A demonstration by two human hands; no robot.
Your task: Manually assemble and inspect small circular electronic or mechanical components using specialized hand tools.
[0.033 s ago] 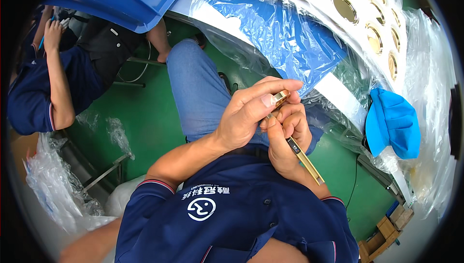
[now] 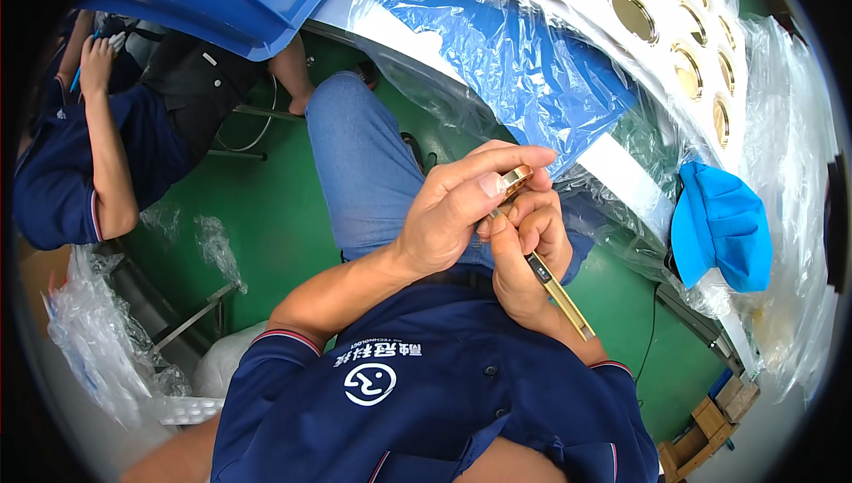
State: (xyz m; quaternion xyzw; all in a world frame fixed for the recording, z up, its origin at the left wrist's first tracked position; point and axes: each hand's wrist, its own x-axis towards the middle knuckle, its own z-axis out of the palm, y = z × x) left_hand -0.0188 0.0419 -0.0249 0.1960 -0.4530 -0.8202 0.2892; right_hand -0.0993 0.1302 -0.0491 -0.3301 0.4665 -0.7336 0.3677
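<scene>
My left hand pinches a small, shiny gold round-edged part between thumb and fingers, over my lap. Just to its right, my right hand grips a gold-coloured utility knife with a slider on its body. The knife's body slants down along my right palm toward the wrist. Its front end meets the gold part, between the two hands. Fingers hide much of the part, and I cannot make out how far the blade is out.
A white tray of round gold pieces lies on the plastic-covered table, with a blue cap at its near right. A blue bin stands upper left, beside a seated co-worker. Clear plastic wrap hangs at left; another person's blurred arm shows below.
My hands, the gold part and the knife look unmoved. The other person's arm at the lower left has shifted down, and a white dimpled tray now shows above it.
</scene>
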